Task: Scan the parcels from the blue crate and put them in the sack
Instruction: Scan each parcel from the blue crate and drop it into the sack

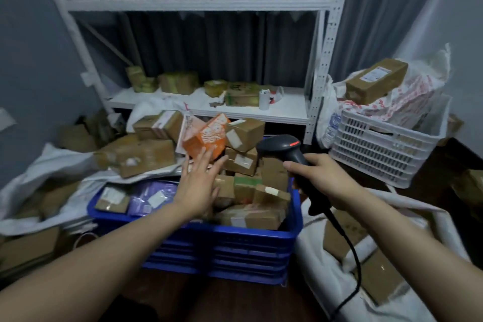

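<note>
Left hand: fingers straight and spread, stretched out over the blue crate, tips at an orange parcel
Right hand: curled round the black scanner, head aimed left
Parcels: brown boxes heaped in the crate
Sack: white, open, just right of the crate, scanner cable across it
Around: white crate, shelf behind
Unclear: blur hides whether the left fingertips touch

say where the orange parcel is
Head view: the orange parcel tops the pile at the far side of the blue crate, just beyond the left hand, left of the scanner.
</note>
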